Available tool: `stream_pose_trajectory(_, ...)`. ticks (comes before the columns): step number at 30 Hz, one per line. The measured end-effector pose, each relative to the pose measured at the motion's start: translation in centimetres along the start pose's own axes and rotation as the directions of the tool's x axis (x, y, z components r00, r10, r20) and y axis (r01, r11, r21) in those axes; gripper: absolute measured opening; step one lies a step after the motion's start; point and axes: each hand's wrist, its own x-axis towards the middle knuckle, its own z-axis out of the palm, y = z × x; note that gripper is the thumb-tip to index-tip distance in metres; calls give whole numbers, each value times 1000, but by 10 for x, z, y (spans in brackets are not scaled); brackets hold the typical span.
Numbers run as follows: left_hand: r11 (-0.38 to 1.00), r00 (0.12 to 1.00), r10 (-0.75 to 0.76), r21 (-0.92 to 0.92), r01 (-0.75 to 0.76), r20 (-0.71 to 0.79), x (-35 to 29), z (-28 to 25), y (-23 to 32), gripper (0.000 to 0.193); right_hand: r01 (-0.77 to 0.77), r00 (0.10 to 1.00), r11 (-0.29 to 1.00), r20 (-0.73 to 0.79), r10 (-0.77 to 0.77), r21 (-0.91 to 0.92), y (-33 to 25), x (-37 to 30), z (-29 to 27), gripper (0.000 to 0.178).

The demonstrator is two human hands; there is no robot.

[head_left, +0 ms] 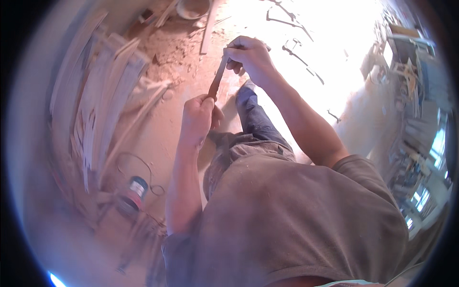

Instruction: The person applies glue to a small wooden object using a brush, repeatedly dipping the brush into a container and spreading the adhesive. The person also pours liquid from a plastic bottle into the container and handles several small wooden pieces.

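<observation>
Left hand [197, 117] and right hand [251, 56] grip a wooden strip [217, 79].

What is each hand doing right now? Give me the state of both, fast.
Left hand: closed, gripping the lower end of a thin wooden strip.
Right hand: closed, pinching the strip's upper end.

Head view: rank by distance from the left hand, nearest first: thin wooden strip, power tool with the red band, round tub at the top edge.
1. Thin wooden strip: its lower end is gripped in the left hand, its upper end in the right hand.
2. Power tool with the red band: on the floor, below and left of the hand.
3. Round tub: at the top edge, farthest.
</observation>
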Motion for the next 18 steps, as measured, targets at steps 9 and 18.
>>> stream_pose_trajectory(9,956,945,138,-211,-206,-298,-107,-98,-81,30,912,411,394,281,-867,-115,30,-162,164,5)
stream_pose_trajectory(18,937,922,301,-102,-333,-242,-181,-105,-147,27,-155,890,986,441,114,58,20,-154,193,17)
